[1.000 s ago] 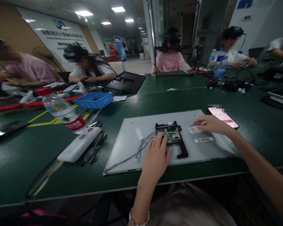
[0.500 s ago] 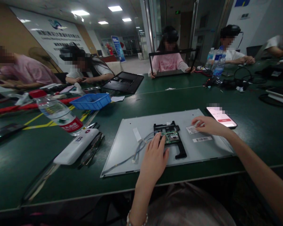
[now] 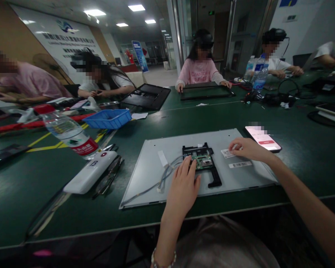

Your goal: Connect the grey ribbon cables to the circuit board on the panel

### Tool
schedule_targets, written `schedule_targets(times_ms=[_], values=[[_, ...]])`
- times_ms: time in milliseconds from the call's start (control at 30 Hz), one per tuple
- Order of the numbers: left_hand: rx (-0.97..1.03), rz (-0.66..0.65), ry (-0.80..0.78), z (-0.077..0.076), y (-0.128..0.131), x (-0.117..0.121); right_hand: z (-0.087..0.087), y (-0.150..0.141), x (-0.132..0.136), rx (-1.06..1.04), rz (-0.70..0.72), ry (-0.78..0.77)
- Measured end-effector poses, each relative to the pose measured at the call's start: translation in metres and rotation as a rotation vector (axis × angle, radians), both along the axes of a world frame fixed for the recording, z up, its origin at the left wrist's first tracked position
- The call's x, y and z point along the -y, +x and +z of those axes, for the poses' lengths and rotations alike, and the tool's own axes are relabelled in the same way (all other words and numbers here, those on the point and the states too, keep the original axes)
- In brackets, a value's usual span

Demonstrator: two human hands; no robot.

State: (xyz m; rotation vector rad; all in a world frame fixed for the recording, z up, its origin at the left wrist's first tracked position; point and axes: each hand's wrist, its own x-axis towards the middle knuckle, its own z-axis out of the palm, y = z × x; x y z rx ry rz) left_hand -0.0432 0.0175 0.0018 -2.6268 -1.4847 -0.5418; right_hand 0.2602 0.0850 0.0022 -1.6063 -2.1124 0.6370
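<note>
My left hand (image 3: 183,182) lies with its fingers stretched over the lower left edge of a green circuit board (image 3: 204,162). A black plastic bracket (image 3: 215,175) surrounds the board on the back of a grey display panel (image 3: 147,163). Grey cables (image 3: 163,178) run out from the board to the left. On the panel's right part, my right hand (image 3: 244,148) rests with loosely bent fingers at a printed label (image 3: 226,153), partly covering it. It appears to hold nothing. A barcode strip (image 3: 240,164) lies just below that label.
A phone (image 3: 264,139) lies beyond the panel's right corner. To the left are a white power bank (image 3: 91,173), glasses (image 3: 108,178), a tilted water bottle (image 3: 69,132) and a blue tray (image 3: 108,118). Across the table, a person holds a black frame (image 3: 208,97); other people sit nearby.
The person opposite has lowered the black frame from upright to nearly flat on the table. Both my hands keep their places on the board and the panel.
</note>
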Motion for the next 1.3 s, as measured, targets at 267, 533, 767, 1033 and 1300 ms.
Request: schedule_targets(times_ms=[267, 533, 767, 1033, 1300], values=[[0.097, 0.039, 0.057, 0.018, 0.022, 0.007, 0.004, -0.027, 0.005, -0.408, 0.106, -0.187], [0.085, 0.005, 0.006, 0.011, 0.056, 0.006, -0.010, -0.051, 0.004, -0.458, 0.156, -0.176], [-0.018, -0.015, 0.036, 0.005, 0.058, 0.006, -0.010, -0.054, 0.005, -0.403, 0.179, -0.102], [-0.021, -0.020, 0.038, 0.007, 0.056, 0.007, 0.007, -0.059, 0.027, -0.204, 0.147, 0.104], [-0.002, -0.009, 0.020, 0.004, 0.056, 0.006, 0.008, -0.080, 0.067, -0.209, 0.007, 0.228]])
